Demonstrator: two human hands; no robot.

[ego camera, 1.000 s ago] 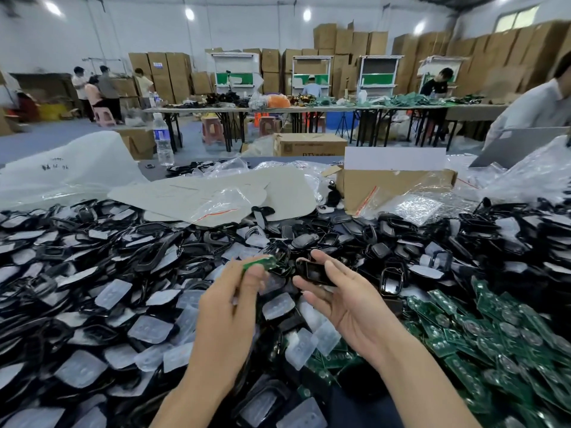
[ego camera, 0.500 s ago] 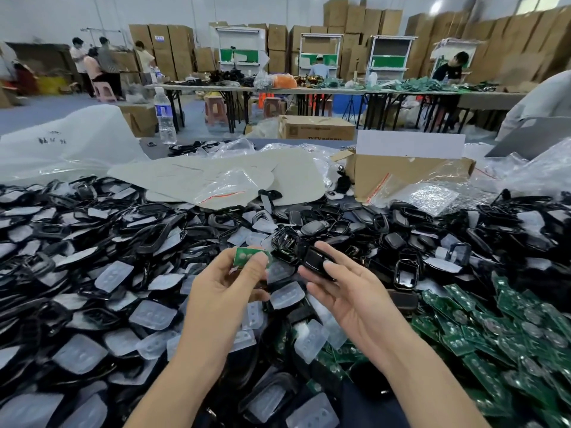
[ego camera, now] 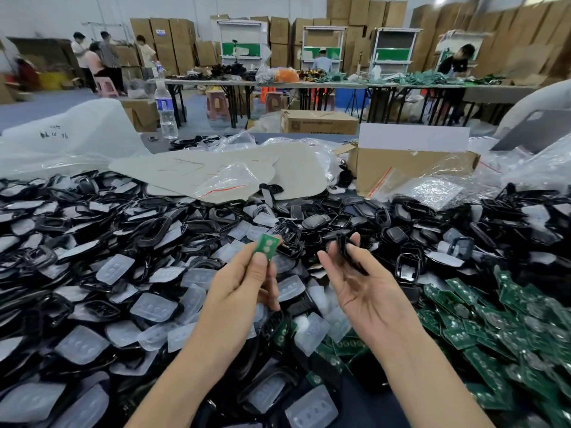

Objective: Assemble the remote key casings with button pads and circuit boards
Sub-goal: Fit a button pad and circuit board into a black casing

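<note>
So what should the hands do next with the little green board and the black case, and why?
Probably bring the left hand across and lay the green board into the black case. The left hand pinches the board, the right hand holds the case, and there is a gap between them, so the two parts are not yet joined.

Standing upright, showing round contacts: green circuit board (ego camera: 266,246). Tilting on edge to its right, apart: black casing (ego camera: 342,244).

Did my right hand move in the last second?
Yes. The right hand drew rightward, away from the left hand, closer to the black frame.
</note>
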